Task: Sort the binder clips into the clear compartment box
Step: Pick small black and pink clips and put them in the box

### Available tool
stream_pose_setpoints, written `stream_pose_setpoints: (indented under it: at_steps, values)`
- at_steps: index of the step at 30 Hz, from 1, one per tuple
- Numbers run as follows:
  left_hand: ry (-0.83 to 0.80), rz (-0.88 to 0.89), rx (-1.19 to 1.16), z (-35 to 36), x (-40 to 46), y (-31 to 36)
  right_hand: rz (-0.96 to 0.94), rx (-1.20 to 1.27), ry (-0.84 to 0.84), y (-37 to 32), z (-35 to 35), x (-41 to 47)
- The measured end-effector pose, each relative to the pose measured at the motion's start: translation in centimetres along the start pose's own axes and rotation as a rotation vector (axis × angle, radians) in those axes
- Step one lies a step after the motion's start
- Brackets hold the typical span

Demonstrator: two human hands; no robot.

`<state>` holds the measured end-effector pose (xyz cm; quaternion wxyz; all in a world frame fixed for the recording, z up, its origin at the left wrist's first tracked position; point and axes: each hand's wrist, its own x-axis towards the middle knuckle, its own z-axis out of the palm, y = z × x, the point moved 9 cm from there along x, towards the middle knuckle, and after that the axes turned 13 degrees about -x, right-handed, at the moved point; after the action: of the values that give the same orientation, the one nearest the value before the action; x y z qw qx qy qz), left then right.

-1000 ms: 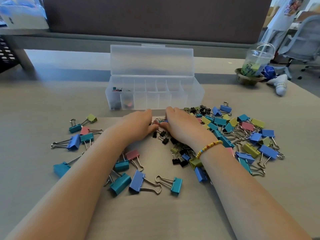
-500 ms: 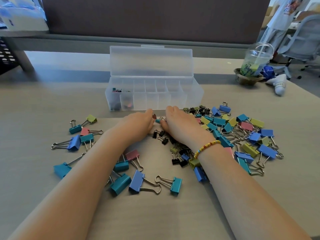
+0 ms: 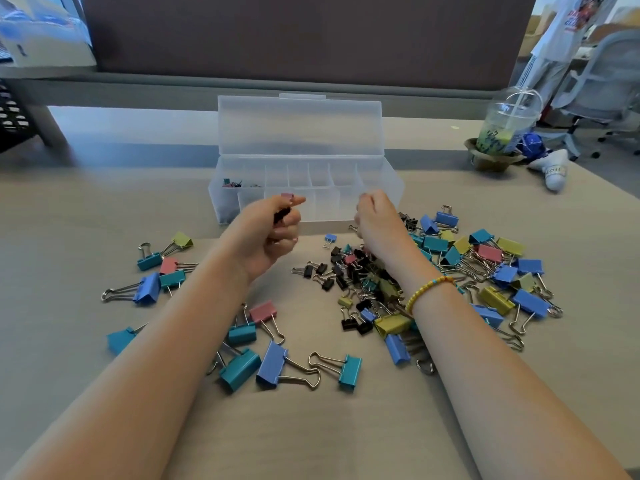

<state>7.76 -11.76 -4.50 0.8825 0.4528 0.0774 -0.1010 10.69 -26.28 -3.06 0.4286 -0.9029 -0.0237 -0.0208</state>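
The clear compartment box [image 3: 391,188] stands open at the table's middle back, lid upright, with a few small clips in its far-left compartments. My left hand [image 3: 268,233] is raised just in front of the box, shut on small binder clips, one pink at the fingertips and one black in the fist. My right hand [image 3: 379,220] hovers at the box's right front, fingers curled; I cannot see what it holds. A pile of small black and mixed clips [image 3: 349,271] lies between and under my hands. Larger coloured clips [image 3: 498,268] spread to the right.
More large clips lie at the left [image 3: 149,287] and near front [image 3: 273,363]. A plastic drink cup [image 3: 507,126] on a coaster and a white object [image 3: 554,169] stand at the back right. A dark partition runs behind the table.
Both hands have lifted off the clip pile and moved toward the box. The left hand has taken up small clips and turned palm sideways.
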Motion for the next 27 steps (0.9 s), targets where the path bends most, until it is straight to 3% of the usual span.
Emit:
stream_pose_setpoints:
  at_steps: [4,6,8,10,11,14,16,19,27]
  values:
    - [-0.012,-0.029,-0.269,-0.6,-0.2,0.2,0.311,0.846,-0.147,1.9,1.1,-0.5]
    - [-0.003,-0.041,-0.314,-1.0,-0.2,0.4,0.36,0.994,-0.185,2.1,1.6,-0.8]
    - [0.04,-0.043,-0.315,-1.7,0.0,0.8,0.348,0.986,-0.201,1.9,1.8,-0.8]
    - [0.092,0.01,-0.122,-2.2,0.0,1.6,0.275,0.838,-0.178,1.3,1.6,-0.8]
    - [0.112,0.068,0.092,-2.2,-0.2,2.2,0.216,0.703,-0.159,0.8,1.3,-0.7]
    - [0.067,0.207,1.042,-1.1,-1.6,2.6,-0.014,0.097,-0.126,-1.4,1.0,-0.4]
    - [-0.103,0.247,1.457,0.0,-2.5,1.2,-0.197,-0.236,-0.152,-3.3,2.1,-0.3]
    - [-0.241,0.196,1.531,0.1,-3.3,-0.1,-0.353,-0.461,-0.298,-4.6,4.7,-1.0]
    - [-0.195,0.243,1.647,0.0,-2.2,0.0,-0.402,-0.634,-0.377,-4.7,5.7,-1.5]
